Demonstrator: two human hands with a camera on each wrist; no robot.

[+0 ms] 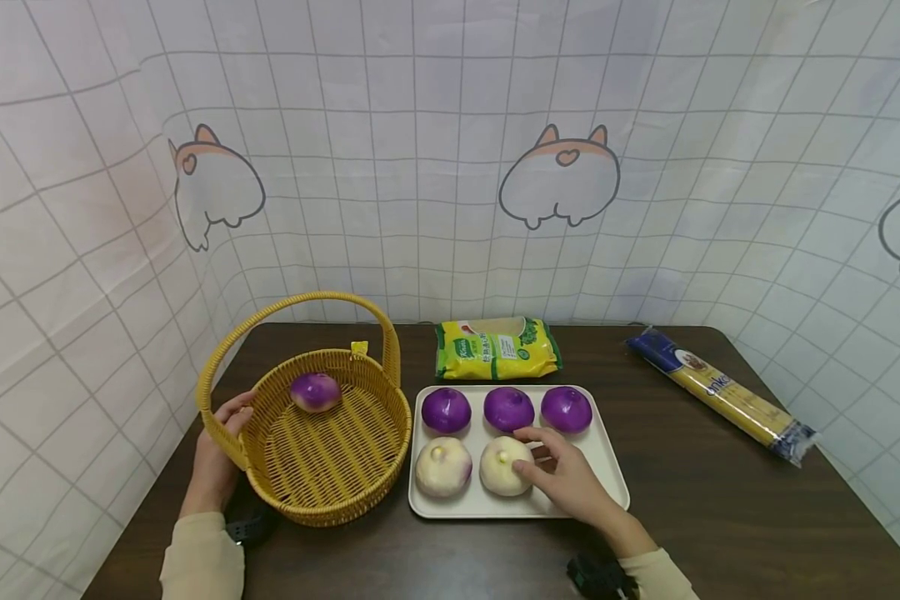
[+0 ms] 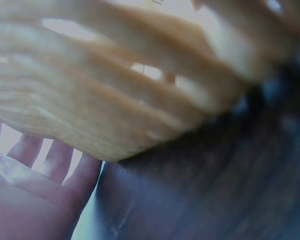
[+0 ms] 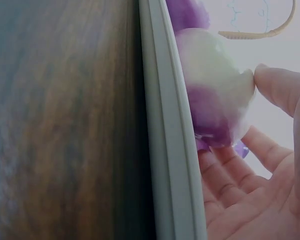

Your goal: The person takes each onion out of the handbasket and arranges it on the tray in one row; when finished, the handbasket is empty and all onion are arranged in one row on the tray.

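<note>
A yellow woven basket (image 1: 330, 507) with a tall handle stands at the left, and one purple-and-white turnip (image 1: 316, 392) lies inside. My left hand (image 1: 217, 454) holds its left side by the base of the handle; in the left wrist view, the basket wall hides the fingertips. On a white tray (image 1: 615, 487), three turnips show purple sides in the back row. Two pale turnips are in front, one of them the left pale turnip (image 1: 443, 467). My right hand (image 1: 566, 475) grips the right pale turnip (image 3: 215, 90), thumb near its stub and fingers round the far side.
A yellow-green food packet (image 1: 498, 348) lies behind the tray. Farther right, a long pack of spaghetti (image 1: 720, 393) lies at a slant on the dark wooden table (image 1: 690, 500). Checked cloth (image 1: 435, 208) with dog drawings encloses the back and sides.
</note>
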